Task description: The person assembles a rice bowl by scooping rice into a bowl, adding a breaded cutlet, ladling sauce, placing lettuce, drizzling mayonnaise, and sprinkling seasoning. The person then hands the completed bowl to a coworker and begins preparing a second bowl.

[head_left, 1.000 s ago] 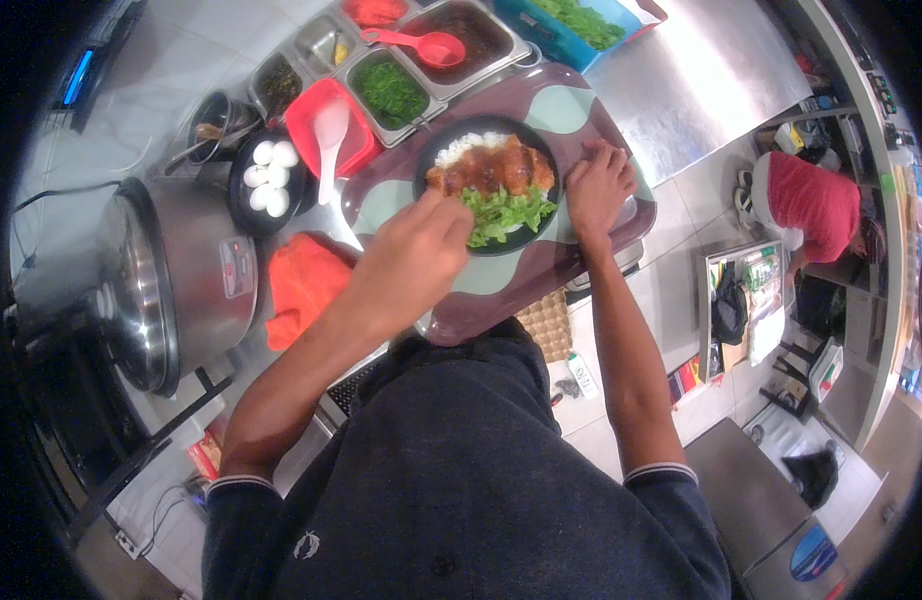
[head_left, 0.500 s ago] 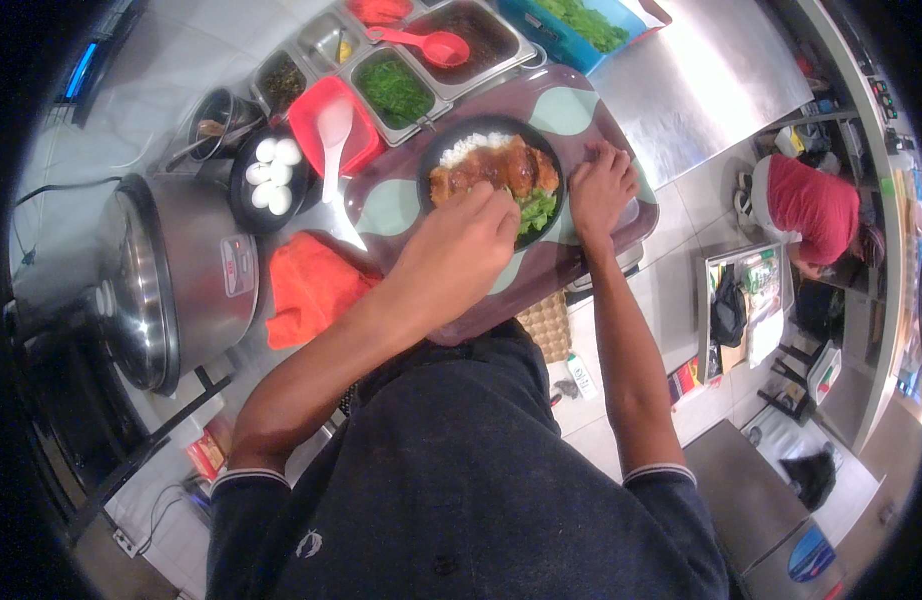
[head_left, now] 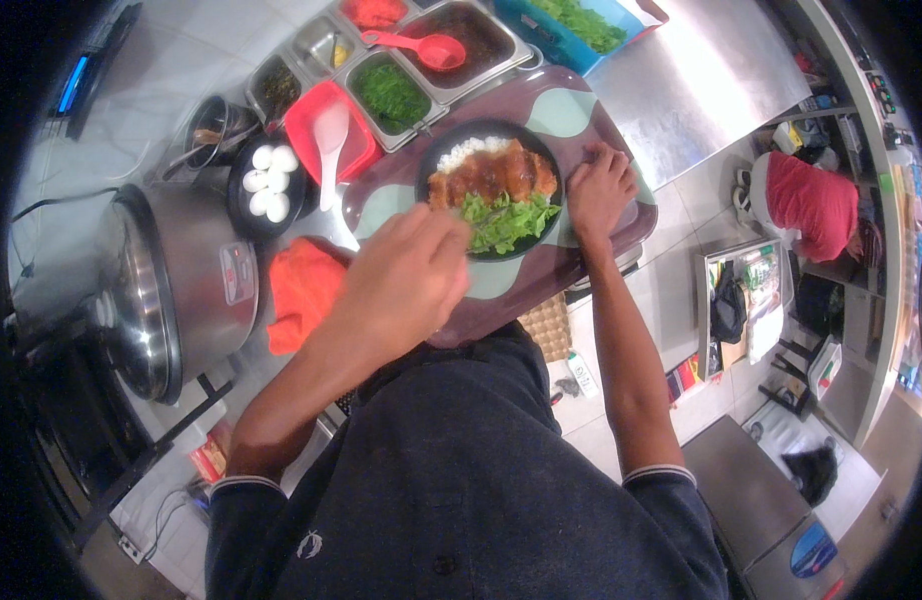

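A dark round bowl stands on a maroon tray patterned with pale green shapes. White rice lies along its far side, sauce-covered fried cutlet pieces cross the middle, and green lettuce fills the near side. My left hand hovers by the bowl's near left rim, its fingers curled together; whatever they may hold is hidden. My right hand rests on the tray just right of the bowl, fingers bent but apart, holding nothing visible.
Metal pans of toppings stand beyond the tray, beside a blue lettuce bin. Leftward are a red container with a white rice paddle, eggs, an orange cloth and a rice cooker. Another person bends down at right.
My left hand has drawn back from over the bowl, toward the near left. More lettuce and the cutlet's near side now show. My right hand stays in place.
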Action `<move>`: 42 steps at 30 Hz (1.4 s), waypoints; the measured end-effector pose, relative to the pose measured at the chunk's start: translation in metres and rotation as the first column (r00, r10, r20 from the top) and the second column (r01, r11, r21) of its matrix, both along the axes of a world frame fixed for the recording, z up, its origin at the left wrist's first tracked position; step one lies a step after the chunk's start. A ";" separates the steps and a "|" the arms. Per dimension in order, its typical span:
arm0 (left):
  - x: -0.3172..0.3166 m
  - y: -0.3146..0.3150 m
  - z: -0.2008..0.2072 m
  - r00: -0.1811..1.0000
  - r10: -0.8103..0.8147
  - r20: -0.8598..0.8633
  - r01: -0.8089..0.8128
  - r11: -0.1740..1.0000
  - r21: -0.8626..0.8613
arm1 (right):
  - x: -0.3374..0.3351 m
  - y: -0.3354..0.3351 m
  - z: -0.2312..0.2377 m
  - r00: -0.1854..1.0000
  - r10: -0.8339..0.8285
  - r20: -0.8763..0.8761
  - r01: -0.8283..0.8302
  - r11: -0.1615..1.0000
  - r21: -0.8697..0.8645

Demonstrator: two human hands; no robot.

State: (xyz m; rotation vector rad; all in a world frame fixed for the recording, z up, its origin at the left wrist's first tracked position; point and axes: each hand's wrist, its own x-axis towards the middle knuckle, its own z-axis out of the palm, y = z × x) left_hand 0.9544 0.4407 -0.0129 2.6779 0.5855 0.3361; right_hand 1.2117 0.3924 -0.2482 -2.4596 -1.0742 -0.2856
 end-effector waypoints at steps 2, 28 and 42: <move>-0.009 -0.001 0.007 0.999 0.032 0.012 -0.032 0.999 0.021 | 0.001 0.000 -0.001 1.000 0.003 -0.003 -0.003 1.000 -0.006; 0.198 0.220 -0.091 0.903 0.335 0.270 -0.365 0.929 0.069 | -0.005 -0.002 0.012 0.986 -0.015 -0.163 0.003 0.997 -0.071; 0.283 0.361 -0.120 0.625 0.766 0.147 -0.702 0.635 -0.323 | -0.003 -0.003 0.004 0.991 0.001 -0.132 -0.006 0.999 -0.040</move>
